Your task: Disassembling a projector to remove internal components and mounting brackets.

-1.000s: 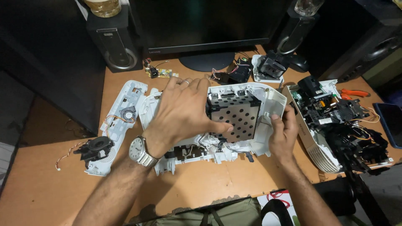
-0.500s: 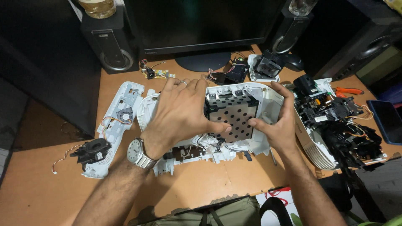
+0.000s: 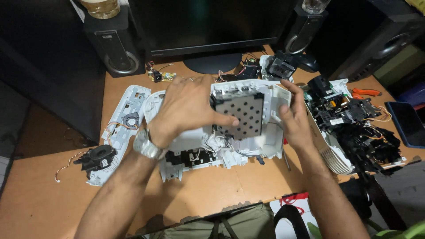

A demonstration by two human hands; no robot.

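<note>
A white plastic housing [image 3: 270,146] of a taken-apart device lies on the wooden desk [image 3: 44,199]. On it sits a perforated grey metal plate [image 3: 245,114]. My left hand [image 3: 188,108], with a wristwatch, rests over the housing's left part, thumb on the plate's left edge. My right hand [image 3: 295,117] grips the housing's right wall, fingers up along it. Wires and black parts show along the housing's near edge [image 3: 195,157].
A white side panel [image 3: 121,128] with a small fan and a black speaker [image 3: 95,157] lies left. Another opened white unit full of black parts [image 3: 354,128] stands right. A monitor base [image 3: 212,62], two speakers, orange pliers [image 3: 366,93] and a phone [image 3: 407,124] line the back and right.
My right hand has slid from the housing's lower right corner up along its right wall. My left hand shifted slightly but stays on the plate. The view moved a little.
</note>
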